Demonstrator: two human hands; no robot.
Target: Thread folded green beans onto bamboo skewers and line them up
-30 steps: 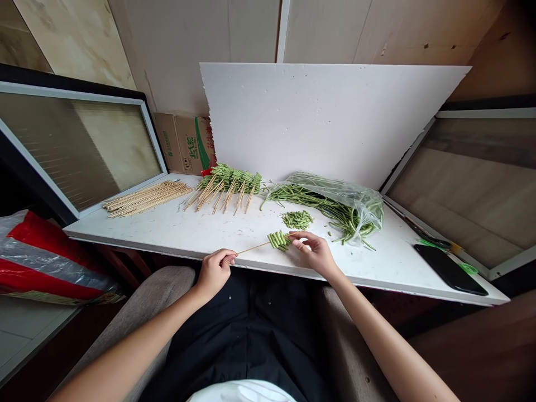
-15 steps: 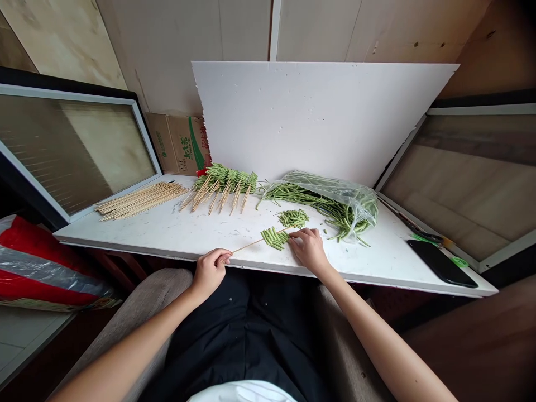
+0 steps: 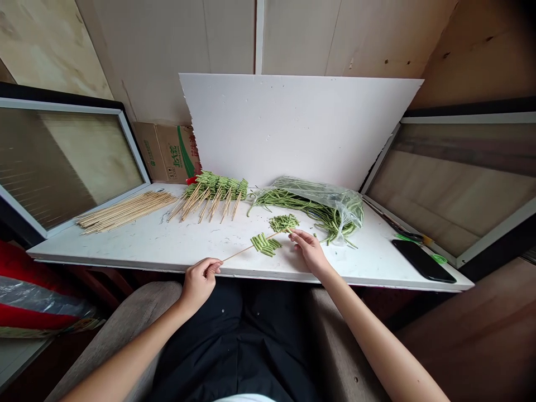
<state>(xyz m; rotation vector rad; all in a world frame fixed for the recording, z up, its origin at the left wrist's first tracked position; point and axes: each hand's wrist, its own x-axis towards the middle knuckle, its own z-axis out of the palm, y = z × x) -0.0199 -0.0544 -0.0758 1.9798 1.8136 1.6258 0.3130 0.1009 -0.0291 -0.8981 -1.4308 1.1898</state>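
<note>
My left hand [image 3: 201,274], low at the table's front edge, pinches the blunt end of a thin bamboo skewer [image 3: 237,254]. The skewer slants up to the right through a row of cut green bean pieces [image 3: 263,244] lying side by side. At its far end, my right hand [image 3: 309,248] has thumb and fingers closed on a short bean piece [image 3: 288,230] close to the tip. Whether the tip has entered that piece is too small to tell. Just behind lies a small heap of cut bean pieces [image 3: 283,223].
Loaded bean skewers [image 3: 218,187] are stacked at the back left, beside a bundle of bare skewers [image 3: 128,211]. Long beans in a clear plastic bag [image 3: 326,204] lie to the right. A black phone [image 3: 422,261] rests near the right edge. A white board [image 3: 301,128] stands behind.
My right hand has shifted from the right end of the bean row up to the skewer's tip, now with a bean piece in its fingers. The camera view has moved slightly.
</note>
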